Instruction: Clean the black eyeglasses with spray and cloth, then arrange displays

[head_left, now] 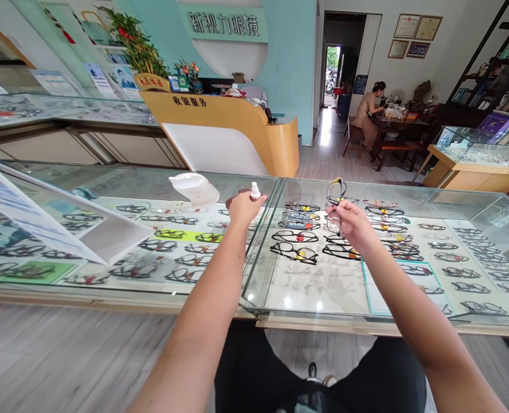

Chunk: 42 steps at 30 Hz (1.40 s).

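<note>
My left hand point(245, 206) is closed around a small bottle with a white spray top point(255, 190), at the back of the glass counter near the joint between two cases. Most of the bottle is hidden by the hand. My right hand point(352, 221) pinches a pair of eyeglasses point(335, 192) by its near side, held up above the right-hand case. The frame looks dark with a touch of yellow. Beneath it, rows of dark-framed eyeglasses point(295, 252) show. A white translucent plastic holder point(194, 189) stands just left of my left hand.
A white folded display stand point(65, 212) leans over the left glass case. Behind stands a yellow and white cashier desk point(220, 123) with a plant point(136, 46). A person point(368, 115) sits at a dark table point(398, 121) at the far right, beside another glass case point(482, 150).
</note>
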### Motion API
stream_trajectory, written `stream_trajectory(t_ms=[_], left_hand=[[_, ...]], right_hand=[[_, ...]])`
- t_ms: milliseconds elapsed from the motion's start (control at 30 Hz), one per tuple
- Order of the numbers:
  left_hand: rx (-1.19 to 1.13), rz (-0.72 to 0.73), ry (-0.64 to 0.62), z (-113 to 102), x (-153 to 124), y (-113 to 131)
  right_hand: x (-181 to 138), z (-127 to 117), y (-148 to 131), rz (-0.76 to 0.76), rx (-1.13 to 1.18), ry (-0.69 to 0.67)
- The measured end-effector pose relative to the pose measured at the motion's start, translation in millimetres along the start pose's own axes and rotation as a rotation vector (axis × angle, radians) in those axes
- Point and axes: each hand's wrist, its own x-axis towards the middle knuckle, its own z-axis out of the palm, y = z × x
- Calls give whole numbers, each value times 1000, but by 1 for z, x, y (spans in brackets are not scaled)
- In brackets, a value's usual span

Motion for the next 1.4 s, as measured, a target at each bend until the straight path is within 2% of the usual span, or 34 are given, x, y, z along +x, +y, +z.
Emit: stream_trajectory(t_ms=[233,500,600,667,733,800,867,967,1067,1167,1300,1400], left_hand=[[24,-73,-76,1,4,-3],[-87,-109,-113,-5,2,-1],[-160,-133,6,-16,0,3],[-254,-146,167,-28,1,7],[-494,-135,313,-40,1,14],[-843,-76,331,-48,-4,23],[-1123,27,186,-49,-15,36],[-1279,162,-133,-42,-42,60],[-1338,160,-408,-30,-73,81],[-1440,74,-617,-19,-98,95],[-1444,-17,-776,-7,-115,101],[-1425,-57,-773,-1,-118,102]], right_hand=[[-1,0,-1,-4,-12,-1],[-1,0,-1,2,-17,6],[-2,0,-3,-7,-23,7],[-2,1,-6,-27,-28,7],[-3,1,-9,-48,-21,8],[-4,1,-13,-57,-5,8],[-5,1,-15,-59,2,9],[-7,2,-17,-68,-15,4],[-9,4,-17,-77,-17,-6],[-12,9,-17,-75,-6,-32],[-17,16,-15,-47,-4,-84],[-21,20,-15,-48,-49,-112]])
